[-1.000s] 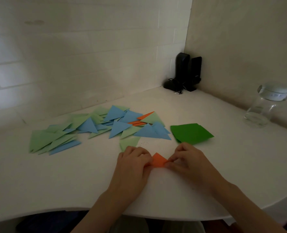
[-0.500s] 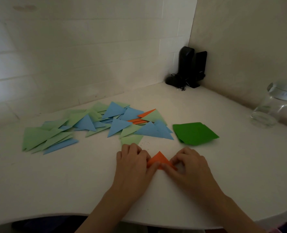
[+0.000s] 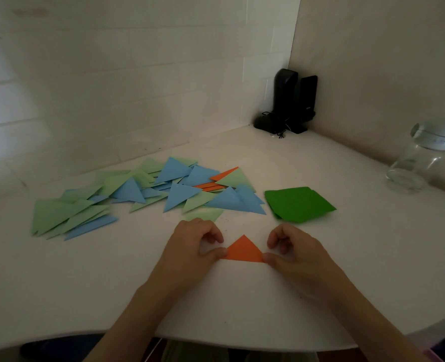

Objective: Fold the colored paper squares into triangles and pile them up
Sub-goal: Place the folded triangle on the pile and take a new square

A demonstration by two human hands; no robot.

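Note:
A small orange paper triangle [image 3: 243,250] lies flat on the white table, apex pointing away from me. My left hand [image 3: 192,246] presses its left corner with the thumb tip, other fingers curled above. My right hand [image 3: 292,250] presses the right corner the same way. Behind them spreads a loose pile of folded triangles [image 3: 148,192] in light green, blue and orange. A small stack of dark green paper squares [image 3: 298,203] lies to the right of that pile.
A glass jar with a white lid [image 3: 422,159] stands at the far right. Two black speakers [image 3: 293,100] with a cable sit in the back corner. The table's curved front edge [image 3: 242,343] runs close under my forearms.
My hands have slid apart along the fold, from covering most of the orange paper to its two outer corners. The whole triangle now shows.

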